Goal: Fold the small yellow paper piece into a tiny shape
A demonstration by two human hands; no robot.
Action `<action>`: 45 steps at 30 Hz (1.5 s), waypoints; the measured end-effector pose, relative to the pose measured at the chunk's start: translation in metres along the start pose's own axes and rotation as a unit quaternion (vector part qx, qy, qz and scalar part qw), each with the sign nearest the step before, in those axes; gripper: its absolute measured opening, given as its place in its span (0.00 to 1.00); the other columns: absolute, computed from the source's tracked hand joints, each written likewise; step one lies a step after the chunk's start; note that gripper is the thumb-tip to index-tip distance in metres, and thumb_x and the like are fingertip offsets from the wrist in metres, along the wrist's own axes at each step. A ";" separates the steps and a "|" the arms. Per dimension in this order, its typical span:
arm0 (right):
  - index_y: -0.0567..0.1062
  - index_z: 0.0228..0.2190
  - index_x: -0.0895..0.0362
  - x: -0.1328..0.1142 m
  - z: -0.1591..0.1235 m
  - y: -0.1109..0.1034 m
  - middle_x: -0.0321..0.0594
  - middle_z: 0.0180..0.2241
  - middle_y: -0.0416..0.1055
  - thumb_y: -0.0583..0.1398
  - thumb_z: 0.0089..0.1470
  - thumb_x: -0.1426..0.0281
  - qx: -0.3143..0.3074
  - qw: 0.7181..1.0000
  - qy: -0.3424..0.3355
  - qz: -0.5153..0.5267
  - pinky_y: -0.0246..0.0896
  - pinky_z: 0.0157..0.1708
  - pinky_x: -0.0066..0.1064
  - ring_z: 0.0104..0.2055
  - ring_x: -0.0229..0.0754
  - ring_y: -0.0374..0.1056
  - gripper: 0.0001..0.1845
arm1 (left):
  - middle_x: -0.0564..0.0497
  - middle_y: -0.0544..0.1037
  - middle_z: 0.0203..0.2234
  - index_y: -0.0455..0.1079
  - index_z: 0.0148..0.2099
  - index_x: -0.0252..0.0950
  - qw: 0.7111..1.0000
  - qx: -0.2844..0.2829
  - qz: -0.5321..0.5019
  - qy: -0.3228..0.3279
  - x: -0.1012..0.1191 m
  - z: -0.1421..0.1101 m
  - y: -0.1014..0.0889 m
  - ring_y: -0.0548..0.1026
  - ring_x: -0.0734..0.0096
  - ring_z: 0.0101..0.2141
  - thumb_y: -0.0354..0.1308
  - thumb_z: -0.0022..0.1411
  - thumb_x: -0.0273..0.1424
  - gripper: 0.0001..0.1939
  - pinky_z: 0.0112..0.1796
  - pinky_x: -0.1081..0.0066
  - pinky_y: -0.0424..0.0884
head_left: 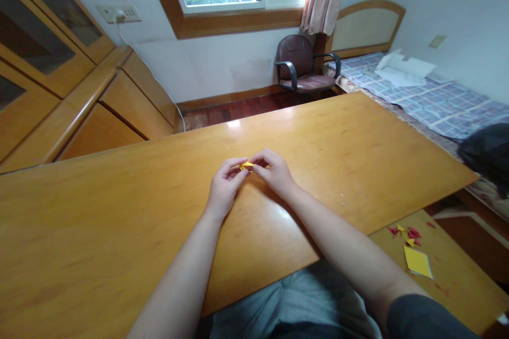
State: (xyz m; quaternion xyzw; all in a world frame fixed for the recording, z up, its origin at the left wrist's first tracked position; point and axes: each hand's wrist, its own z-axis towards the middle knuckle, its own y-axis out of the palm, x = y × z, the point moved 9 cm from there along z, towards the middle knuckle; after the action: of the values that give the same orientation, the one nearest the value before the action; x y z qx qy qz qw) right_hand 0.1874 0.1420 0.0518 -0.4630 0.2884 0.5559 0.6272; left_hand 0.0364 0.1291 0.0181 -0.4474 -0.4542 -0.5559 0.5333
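Between my two hands is a small folded piece of yellow paper [248,164], pointed toward the right. My left hand [225,186] pinches its left end with thumb and fingers. On the other end, my right hand [275,170] is closed, thumb against forefinger. Both hands are just above the wooden table [119,212], near its middle. My fingers cover much of the paper, so its full shape is hidden.
A lower wooden surface [457,270] at the right bears a stack of yellow square paper [418,261] and several small red and yellow folded paper pieces [412,234]. Beyond the table stand an armchair [298,63] and a bed [437,100]. Cabinets [103,111] line the left.
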 end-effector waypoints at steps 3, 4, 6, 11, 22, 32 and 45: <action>0.77 0.31 0.55 -0.004 -0.001 0.002 0.36 0.30 0.71 0.63 0.56 0.70 -0.010 0.999 -0.030 -0.034 0.63 0.33 0.29 0.32 0.37 0.67 0.03 | 0.46 0.77 0.46 0.78 0.46 0.39 0.997 0.007 0.061 0.036 0.009 -0.001 -0.001 0.77 0.62 0.46 0.64 0.58 0.36 0.14 0.46 0.63 0.76; 0.77 0.31 0.55 -0.006 -0.002 0.002 0.36 0.31 0.71 0.62 0.56 0.70 -0.013 0.998 -0.041 -0.040 0.63 0.33 0.28 0.32 0.37 0.67 0.02 | 0.46 0.77 0.46 0.78 0.46 0.39 0.996 0.009 0.078 0.044 0.012 -0.001 -0.001 0.77 0.62 0.46 0.63 0.59 0.35 0.13 0.46 0.63 0.76; 0.77 0.33 0.55 -0.009 -0.003 0.003 0.37 0.32 0.70 0.61 0.58 0.70 -0.020 0.997 -0.063 -0.048 0.63 0.33 0.28 0.32 0.36 0.67 0.03 | 0.46 0.78 0.46 0.78 0.47 0.39 0.992 0.012 0.109 0.056 0.019 -0.002 -0.001 0.77 0.63 0.46 0.61 0.61 0.34 0.13 0.45 0.63 0.77; 0.77 0.40 0.54 -0.018 -0.007 0.006 0.40 0.35 0.71 0.59 0.60 0.69 -0.044 0.990 -0.111 -0.080 0.65 0.37 0.29 0.34 0.38 0.69 0.07 | 0.46 0.81 0.44 0.78 0.48 0.39 0.977 0.025 0.195 0.080 0.027 -0.005 -0.001 0.79 0.63 0.44 0.60 0.61 0.32 0.13 0.48 0.62 0.75; 0.77 0.36 0.53 -0.019 -0.007 0.003 0.41 0.34 0.72 0.57 0.62 0.69 -0.027 0.983 -0.111 -0.144 0.63 0.37 0.29 0.35 0.39 0.68 0.08 | 0.43 0.79 0.50 0.73 0.53 0.38 0.996 0.015 0.076 0.036 0.013 -0.006 0.003 0.80 0.61 0.45 0.63 0.60 0.36 0.19 0.50 0.61 0.76; 0.78 0.38 0.53 -0.019 -0.006 0.006 0.42 0.36 0.73 0.57 0.64 0.64 -0.055 0.985 -0.116 -0.118 0.63 0.40 0.31 0.38 0.41 0.69 0.10 | 0.48 0.83 0.40 0.79 0.45 0.39 0.984 0.036 0.167 0.040 0.025 -0.006 -0.004 0.81 0.64 0.39 0.60 0.63 0.40 0.13 0.42 0.66 0.76; 0.77 0.34 0.54 -0.018 -0.005 0.007 0.40 0.33 0.73 0.58 0.63 0.65 -0.063 0.991 -0.080 -0.086 0.63 0.40 0.30 0.36 0.39 0.68 0.09 | 0.50 0.81 0.33 0.78 0.39 0.39 0.962 0.026 0.254 0.097 0.038 -0.008 -0.001 0.77 0.66 0.35 0.56 0.66 0.39 0.13 0.38 0.70 0.70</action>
State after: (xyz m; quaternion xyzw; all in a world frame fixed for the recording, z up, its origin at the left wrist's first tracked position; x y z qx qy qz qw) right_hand 0.1780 0.1296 0.0633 -0.4790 0.1612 0.5520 0.6632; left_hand 0.0342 0.1145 0.0541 -0.4775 -0.2865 -0.4310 0.7100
